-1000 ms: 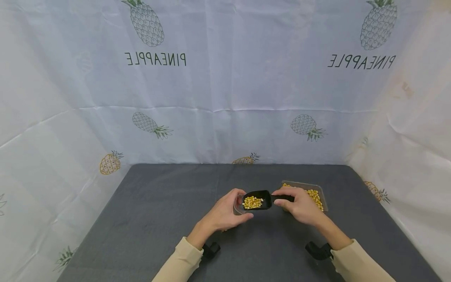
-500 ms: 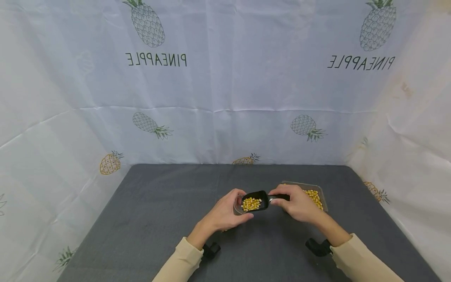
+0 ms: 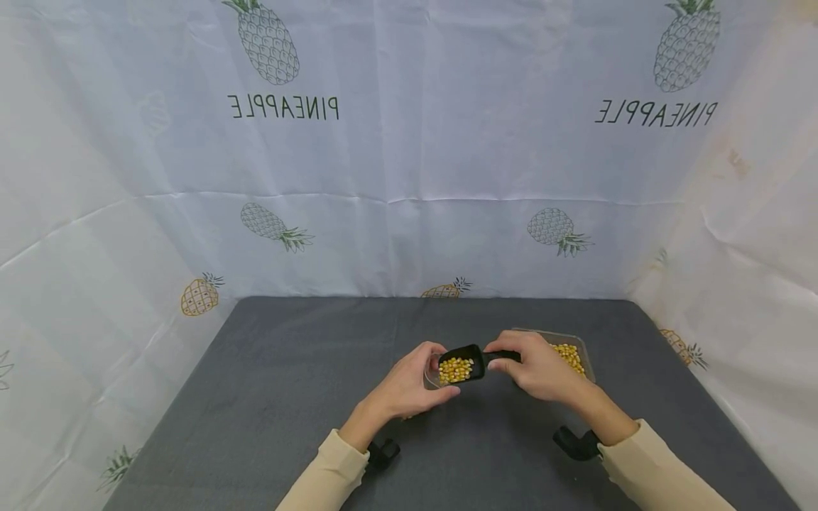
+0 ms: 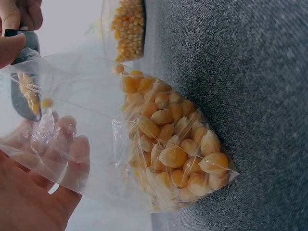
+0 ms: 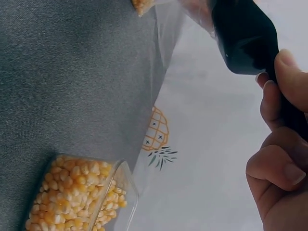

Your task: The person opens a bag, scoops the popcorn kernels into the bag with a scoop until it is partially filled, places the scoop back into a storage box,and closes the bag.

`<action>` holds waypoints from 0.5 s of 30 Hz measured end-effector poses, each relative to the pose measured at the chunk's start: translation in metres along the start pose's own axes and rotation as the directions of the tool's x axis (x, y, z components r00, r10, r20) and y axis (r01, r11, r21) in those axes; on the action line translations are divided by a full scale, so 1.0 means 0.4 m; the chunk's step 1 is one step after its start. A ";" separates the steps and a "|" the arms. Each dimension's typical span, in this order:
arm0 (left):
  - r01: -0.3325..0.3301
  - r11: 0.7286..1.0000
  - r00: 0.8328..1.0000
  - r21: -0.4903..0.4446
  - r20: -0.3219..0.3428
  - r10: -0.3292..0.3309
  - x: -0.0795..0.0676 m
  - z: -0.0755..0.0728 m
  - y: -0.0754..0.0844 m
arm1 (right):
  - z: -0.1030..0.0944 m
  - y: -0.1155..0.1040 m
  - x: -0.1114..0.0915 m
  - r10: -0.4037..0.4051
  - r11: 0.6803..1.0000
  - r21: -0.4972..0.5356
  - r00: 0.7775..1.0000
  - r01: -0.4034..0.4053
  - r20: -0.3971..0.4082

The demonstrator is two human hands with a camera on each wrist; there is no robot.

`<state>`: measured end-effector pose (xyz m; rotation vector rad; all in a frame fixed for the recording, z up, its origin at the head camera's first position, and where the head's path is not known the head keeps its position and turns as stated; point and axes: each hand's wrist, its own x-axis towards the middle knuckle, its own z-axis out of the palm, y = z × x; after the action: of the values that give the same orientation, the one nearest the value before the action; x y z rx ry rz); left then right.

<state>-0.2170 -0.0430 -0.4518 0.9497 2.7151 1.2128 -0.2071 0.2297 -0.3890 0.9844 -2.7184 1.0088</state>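
My left hand (image 3: 402,387) holds a clear plastic bag (image 4: 96,86) around its mouth. Yellow corn kernels (image 4: 168,156) fill the bag's lower part, close to the dark cloth. The handle of a black scoop (image 3: 476,356) is gripped by my right hand (image 3: 543,365), between thumb and fingers. More kernels (image 3: 455,369) lie in the scoop, whose front end overlaps the bag's mouth and tilts down toward it in the left wrist view. One kernel (image 4: 46,103) shows right at the scoop's lip. In the head view my left hand hides most of the bag.
A clear plastic container (image 3: 589,365) of corn kernels stands on the grey cloth-covered table (image 3: 307,355), partly behind my right hand. White curtains (image 3: 409,156) printed with pineapples enclose the back and sides. Black wrist mounts (image 3: 577,446) hang under both wrists.
My right hand has shifted slightly left with the scoop, bringing it a little further over the bag's mouth at a slightly different angle. My left hand has stayed in place.
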 end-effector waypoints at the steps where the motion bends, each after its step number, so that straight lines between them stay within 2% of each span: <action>1: 0.001 1.000 1.000 0.001 0.001 -0.001 0.000 0.000 0.000 | -0.001 -0.001 0.001 -0.003 1.000 -0.004 1.000 0.003 0.002; 15: 0.016 1.000 1.000 -0.008 -0.003 -0.016 0.003 0.002 -0.002 | 0.005 -0.017 0.011 -0.031 0.998 -0.060 1.000 0.031 0.003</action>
<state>-0.2183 -0.0420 -0.4528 0.9242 2.7126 1.2228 -0.2064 0.2223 -0.3855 1.0147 -2.7092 0.9160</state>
